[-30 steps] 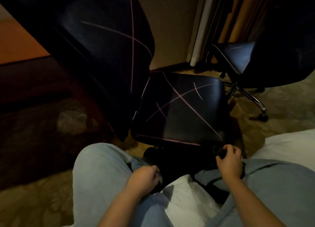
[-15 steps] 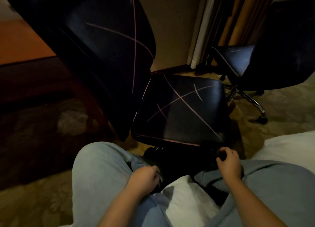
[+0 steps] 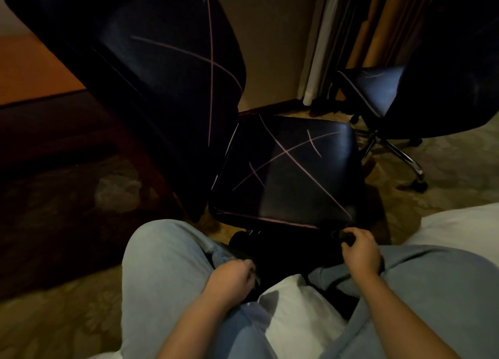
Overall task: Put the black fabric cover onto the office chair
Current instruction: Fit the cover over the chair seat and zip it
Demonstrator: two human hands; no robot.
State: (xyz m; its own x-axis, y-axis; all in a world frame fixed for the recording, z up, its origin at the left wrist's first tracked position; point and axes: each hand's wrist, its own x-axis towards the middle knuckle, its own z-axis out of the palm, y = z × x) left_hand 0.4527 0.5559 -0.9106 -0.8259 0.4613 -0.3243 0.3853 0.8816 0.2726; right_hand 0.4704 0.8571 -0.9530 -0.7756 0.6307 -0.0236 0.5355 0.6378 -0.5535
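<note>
The office chair stands right in front of my knees, its seat (image 3: 286, 169) and tall backrest (image 3: 151, 75) both wrapped in black fabric cover with thin pink lines. Loose black fabric (image 3: 283, 253) hangs in shadow below the seat's front edge, between my knees. My right hand (image 3: 360, 253) pinches a dark fold of it just under the seat's front right corner. My left hand (image 3: 232, 280) sits lower by my left knee, fingers curled around the dark fabric edge. The seat's underside and the chair base are hidden.
A second black office chair (image 3: 378, 88) with a chrome wheeled base (image 3: 399, 156) stands at the right rear, near a wall and wooden panels. White bedding (image 3: 459, 229) lies at my right and between my thighs. Patterned carpet covers the floor; a dark desk is at left.
Hardly anything: my right hand's fingers have shifted slightly on the fabric under the seat corner. The left hand and the chair have stayed in place.
</note>
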